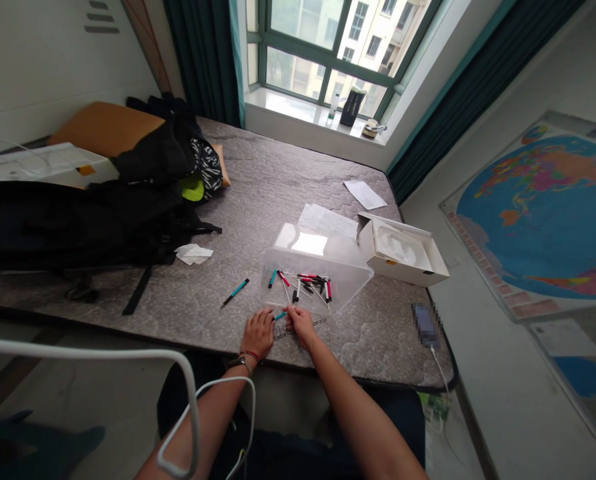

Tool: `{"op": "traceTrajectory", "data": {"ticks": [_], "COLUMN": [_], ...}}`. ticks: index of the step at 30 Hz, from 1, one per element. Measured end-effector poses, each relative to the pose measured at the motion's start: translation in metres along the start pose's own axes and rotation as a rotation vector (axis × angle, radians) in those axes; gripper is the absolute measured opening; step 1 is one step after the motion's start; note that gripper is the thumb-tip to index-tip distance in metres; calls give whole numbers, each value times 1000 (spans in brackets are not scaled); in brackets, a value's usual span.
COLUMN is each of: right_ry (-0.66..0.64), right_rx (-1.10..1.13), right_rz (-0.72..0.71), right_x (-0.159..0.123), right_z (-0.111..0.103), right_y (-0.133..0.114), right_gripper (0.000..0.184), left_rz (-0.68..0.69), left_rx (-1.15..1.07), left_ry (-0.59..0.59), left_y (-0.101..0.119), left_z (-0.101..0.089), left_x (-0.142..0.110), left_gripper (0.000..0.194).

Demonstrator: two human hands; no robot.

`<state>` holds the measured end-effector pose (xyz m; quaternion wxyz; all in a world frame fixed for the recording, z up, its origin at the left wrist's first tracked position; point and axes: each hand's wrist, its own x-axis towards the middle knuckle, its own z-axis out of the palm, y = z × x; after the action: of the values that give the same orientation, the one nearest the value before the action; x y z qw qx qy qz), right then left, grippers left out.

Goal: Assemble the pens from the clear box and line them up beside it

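"While the mattress (pixel 278 173) takes up most of the view, what's on it?"
"Black bag (pixel 53 227) at L. Clear plastic box (pixel 318 260) approx. mid, just beyond the hands; white carton (pixel 398 268) just R of it."
"Hands?"
"Both nr front edge. L hand (pixel 258 332): fingers closed on one end of teal pen (pixel 281 315). R hand (pixel 299 323): thumb + fingers pinching other end."
"Pen pos.?"
"Between hands, just in front of box. Exact fingertip contact too small to tell."
"Smaller stuff?"
"Loose pen (pixel 236 293), teal/blk, on mattress L of box. Pen parts (pixel 313 277) jumbled in box: red, blk, white, teal."
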<state>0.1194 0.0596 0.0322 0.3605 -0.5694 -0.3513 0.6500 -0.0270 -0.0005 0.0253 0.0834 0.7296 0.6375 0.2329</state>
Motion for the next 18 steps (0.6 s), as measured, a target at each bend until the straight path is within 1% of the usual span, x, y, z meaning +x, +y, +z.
{"op": "traceTrajectory", "data": {"ticks": [3,7,11,14,16,18], "right_ry": [-38,-121,-132,-164,-175,-142], "right_rx": [-19,-91,-100,-130,-192,-265], "right_rz": [-13,-17,-63,-63,-47,-45], "right_x": [-1,-5,-10,-14,-15,-13], "right_z": [2,13,19,10,-2,-17], "right_y": [4,11,17,23,25,23], "right_gripper": [50,48,48,55,53,47], "left_rz": [6,3,7,11,13,15], "left_rx": [10,37,52,55,57,60], "left_ry": [2,-6,-21,-21,-16,-10], "left_y": [0,-3,-4,-4,-3,-2], "left_z": [1,4,4,3,2,1], "left_x": [0,-1,-1,-1,-1,-1], "left_gripper": [27,29,28,26,24,24]}}
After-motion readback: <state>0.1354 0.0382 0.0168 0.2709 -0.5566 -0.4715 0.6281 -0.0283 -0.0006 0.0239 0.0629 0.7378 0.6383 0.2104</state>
